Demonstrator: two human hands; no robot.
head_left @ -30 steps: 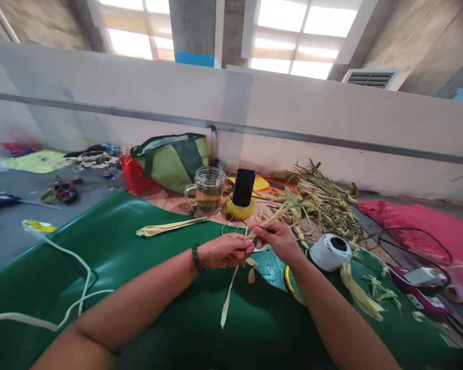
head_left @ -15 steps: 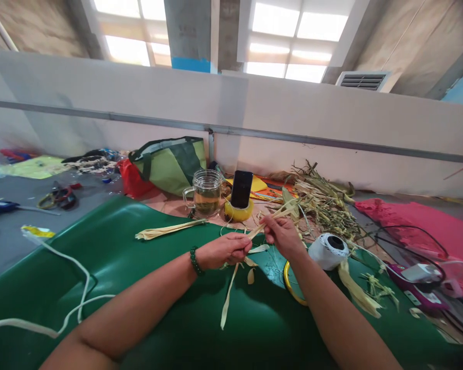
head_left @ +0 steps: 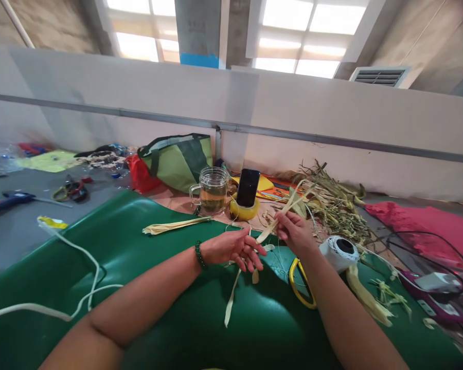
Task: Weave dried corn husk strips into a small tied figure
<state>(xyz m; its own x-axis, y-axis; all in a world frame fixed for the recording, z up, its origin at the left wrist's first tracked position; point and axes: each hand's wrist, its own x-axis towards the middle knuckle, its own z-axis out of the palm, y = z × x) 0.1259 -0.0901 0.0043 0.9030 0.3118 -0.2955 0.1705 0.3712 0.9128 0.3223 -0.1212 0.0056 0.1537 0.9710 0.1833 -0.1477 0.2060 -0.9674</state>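
My right hand pinches a small bunch of pale corn husk strips between thumb and fingers; their upper ends fan out to the upper right. Palm turned up and fingers spread, my left hand holds nothing and lies close to the bunch's lower end. A narrow loose husk strip hangs or lies below the left hand on the green mat. Beside my right forearm are a white spool of thread and a yellow loop, partly hidden by the arm.
Another husk bundle lies at the mat's back edge. Behind stand a glass mug with liquid and a phone on a yellow holder. Dried plant stalks are heaped back right. A white cable crosses the left side.
My left hand has let go of the husk strips and opened, palm up. The right hand keeps its pinch on them. The view has shifted slightly left.
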